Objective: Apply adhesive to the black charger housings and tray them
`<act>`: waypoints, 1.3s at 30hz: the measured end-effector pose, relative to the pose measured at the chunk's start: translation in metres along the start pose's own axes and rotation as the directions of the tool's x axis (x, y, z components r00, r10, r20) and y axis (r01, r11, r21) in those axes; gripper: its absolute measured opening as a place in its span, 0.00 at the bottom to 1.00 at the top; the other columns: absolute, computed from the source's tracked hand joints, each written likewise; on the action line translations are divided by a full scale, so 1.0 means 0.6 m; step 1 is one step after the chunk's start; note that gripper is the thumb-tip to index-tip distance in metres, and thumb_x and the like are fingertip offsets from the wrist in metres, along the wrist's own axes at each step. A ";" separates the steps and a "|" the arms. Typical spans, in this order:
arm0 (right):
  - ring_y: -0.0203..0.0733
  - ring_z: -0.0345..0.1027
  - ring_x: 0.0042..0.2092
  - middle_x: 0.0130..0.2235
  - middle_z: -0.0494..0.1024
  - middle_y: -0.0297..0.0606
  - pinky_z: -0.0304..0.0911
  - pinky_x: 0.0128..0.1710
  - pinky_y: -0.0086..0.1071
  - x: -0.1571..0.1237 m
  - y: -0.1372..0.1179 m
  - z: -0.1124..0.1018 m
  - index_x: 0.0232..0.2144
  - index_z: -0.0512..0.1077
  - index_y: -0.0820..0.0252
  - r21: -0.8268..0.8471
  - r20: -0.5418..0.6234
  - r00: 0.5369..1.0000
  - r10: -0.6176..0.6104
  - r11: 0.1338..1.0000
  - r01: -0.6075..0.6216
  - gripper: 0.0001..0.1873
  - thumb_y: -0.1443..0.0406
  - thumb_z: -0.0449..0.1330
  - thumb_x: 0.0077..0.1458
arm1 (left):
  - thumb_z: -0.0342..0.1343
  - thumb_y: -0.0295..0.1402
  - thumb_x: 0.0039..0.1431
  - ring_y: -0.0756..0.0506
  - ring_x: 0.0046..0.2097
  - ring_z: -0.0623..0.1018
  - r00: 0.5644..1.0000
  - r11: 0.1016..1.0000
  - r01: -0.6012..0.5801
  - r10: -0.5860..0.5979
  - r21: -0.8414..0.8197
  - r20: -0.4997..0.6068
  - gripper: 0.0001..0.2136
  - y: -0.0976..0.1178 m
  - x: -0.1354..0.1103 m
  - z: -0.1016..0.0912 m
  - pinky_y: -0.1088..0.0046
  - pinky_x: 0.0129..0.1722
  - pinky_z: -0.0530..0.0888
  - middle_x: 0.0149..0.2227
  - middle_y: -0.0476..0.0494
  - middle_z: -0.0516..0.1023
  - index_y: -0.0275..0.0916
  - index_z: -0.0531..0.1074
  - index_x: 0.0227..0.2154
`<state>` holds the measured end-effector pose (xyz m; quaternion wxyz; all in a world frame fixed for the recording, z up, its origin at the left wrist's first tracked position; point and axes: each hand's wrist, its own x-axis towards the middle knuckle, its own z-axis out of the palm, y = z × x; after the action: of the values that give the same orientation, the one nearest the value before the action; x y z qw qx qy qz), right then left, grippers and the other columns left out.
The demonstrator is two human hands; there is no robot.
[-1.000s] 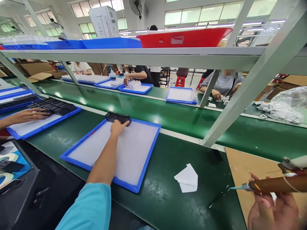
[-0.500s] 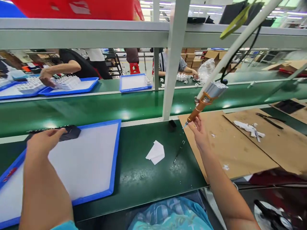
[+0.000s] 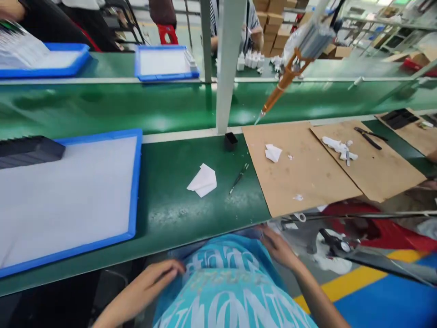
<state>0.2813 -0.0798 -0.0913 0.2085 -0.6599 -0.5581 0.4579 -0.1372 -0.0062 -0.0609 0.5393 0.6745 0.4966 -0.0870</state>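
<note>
My left hand [image 3: 159, 278] is low at the left side of my turquoise shirt [image 3: 235, 291], fingers loosely stretched, with nothing visible in it. At the other side of the shirt, just below the bench edge, my right hand [image 3: 278, 246] has its fingers apart and slightly blurred, also with no object showing. Above on the green bench lie a folded white paper [image 3: 204, 181] and thin black tweezers [image 3: 239, 178]. An orange electric screwdriver [image 3: 283, 84] hangs at the upper right, out of both hands.
On the left stands a blue-rimmed white tray [image 3: 134, 182] bearing a black slotted holder [image 3: 30, 151]. A small black box [image 3: 231, 141] sits by the post [image 3: 227, 68]. Brown cardboard sheets [image 3: 300, 177] carry paper scraps and black pliers [image 3: 370, 136]. People work across the bench.
My left hand has left the black holder and my right hand has let go of the screwdriver. Both have dropped to my waist. The view has tilted down.
</note>
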 end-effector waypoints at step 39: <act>0.39 0.71 0.45 0.43 0.77 0.41 0.65 0.46 0.31 -0.192 0.044 0.131 0.45 0.76 0.54 0.021 -0.024 0.998 -0.053 0.998 0.053 0.17 0.62 0.49 0.62 | 0.51 0.41 0.61 0.44 0.33 0.76 0.699 0.647 -0.656 0.326 0.388 0.637 0.13 0.261 0.245 0.203 0.73 0.30 0.64 0.28 0.43 0.77 0.38 0.73 0.27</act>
<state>0.2350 -0.2127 -0.1081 0.2341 -0.6478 -0.5679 0.4506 0.1057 -0.0092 -0.1054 0.4154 0.8700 0.0699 -0.2562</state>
